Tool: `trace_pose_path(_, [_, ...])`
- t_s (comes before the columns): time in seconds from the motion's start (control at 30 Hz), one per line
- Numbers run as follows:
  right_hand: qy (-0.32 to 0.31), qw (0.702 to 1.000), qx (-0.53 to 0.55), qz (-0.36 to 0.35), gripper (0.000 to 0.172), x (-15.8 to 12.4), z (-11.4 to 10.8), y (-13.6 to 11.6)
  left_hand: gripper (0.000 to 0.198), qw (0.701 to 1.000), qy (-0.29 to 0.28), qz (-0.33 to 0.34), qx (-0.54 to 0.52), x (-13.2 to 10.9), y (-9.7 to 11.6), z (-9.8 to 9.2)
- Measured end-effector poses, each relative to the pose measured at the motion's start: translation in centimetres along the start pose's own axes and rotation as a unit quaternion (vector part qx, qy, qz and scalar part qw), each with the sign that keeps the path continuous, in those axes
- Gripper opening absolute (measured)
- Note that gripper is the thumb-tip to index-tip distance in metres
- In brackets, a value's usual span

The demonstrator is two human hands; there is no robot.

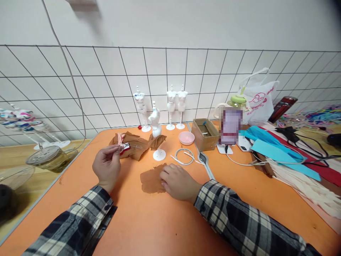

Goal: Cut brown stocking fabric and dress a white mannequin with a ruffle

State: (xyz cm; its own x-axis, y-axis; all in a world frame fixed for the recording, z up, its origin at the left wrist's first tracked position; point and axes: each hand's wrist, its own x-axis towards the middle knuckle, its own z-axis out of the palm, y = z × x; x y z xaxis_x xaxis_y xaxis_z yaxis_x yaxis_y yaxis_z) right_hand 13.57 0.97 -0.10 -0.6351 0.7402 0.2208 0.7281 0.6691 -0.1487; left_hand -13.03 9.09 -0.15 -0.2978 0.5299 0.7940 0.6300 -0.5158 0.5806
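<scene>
Our left hand (106, 167) pinches a small silver and red tool (124, 146), perhaps snips, with thumb and fingers closed on it, just above the heap of brown fabric (137, 146). Our right hand (178, 183) lies loosely open and grips nothing, pressing a cut brown piece (150, 182) flat on the orange table (149, 227). 1 mini mannequin (156, 122) has brown cloth at its waist; 3 bare mannequins (171, 101) stand behind.

I see an orange table (149, 227) — on it a brown cloth patch (149, 182), a cloth heap (138, 146), white mannequins (156, 121), a pink bowl (186, 138), a box (205, 140), a cord loop (183, 156) — blue sheets (277, 151) at right
</scene>
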Motion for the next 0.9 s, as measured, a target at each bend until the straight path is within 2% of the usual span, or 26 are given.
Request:
trace_pose_path(0.1, [-0.002, 1.000, 0.007, 0.002, 0.008, 0.0, 0.0, 0.1, 0.015, 0.982, -0.144, 0.038, 0.112, 0.2, -0.3, -0.2])
trace_pose_path(0.2, [-0.005, 1.000, 0.010, 0.006, 0.009, -0.1, 0.0, 0.0, 0.023, 0.921, -0.321, 0.054, 0.215, 0.5, -0.5, -0.3])
trace_pose_path(0.27, [0.003, 1.000, 0.020, 0.006, 0.011, -0.2, 0.0, -0.2, 0.027, 0.881, -0.399, 0.061, 0.246, 0.4, -0.2, -0.4])
trace_pose_path(0.3, [0.015, 0.999, 0.031, 0.003, 0.014, -0.3, 0.0, -0.3, 0.032, 0.869, -0.420, 0.069, 0.253, 0.3, 0.1, -0.4])
trace_pose_path(0.43, [0.090, 0.994, 0.057, 0.026, 0.025, -0.8, -0.5, 0.4, 0.045, 0.855, -0.421, 0.127, 0.274, -0.3, 1.4, -1.1])
trace_pose_path(0.57, [0.126, 0.982, 0.012, 0.139, 0.020, -1.6, -1.4, 3.1, 0.034, 0.852, -0.425, 0.161, 0.261, -0.8, 2.2, -1.7])
trace_pose_path(0.67, [0.112, 0.974, -0.011, 0.199, 0.016, -2.2, -1.9, 5.2, 0.032, 0.837, -0.453, 0.199, 0.233, -1.0, 2.5, -1.7])
trace_pose_path(0.73, [0.101, 0.970, -0.020, 0.222, 0.018, -2.2, -1.9, 5.8, 0.032, 0.838, -0.448, 0.223, 0.218, -1.2, 2.9, -1.5])
trace_pose_path(0.9, [0.053, 0.978, -0.040, 0.200, 0.019, -1.6, -1.3, 5.5, 0.032, 0.845, -0.427, 0.285, 0.152, -2.3, 5.2, -1.2])
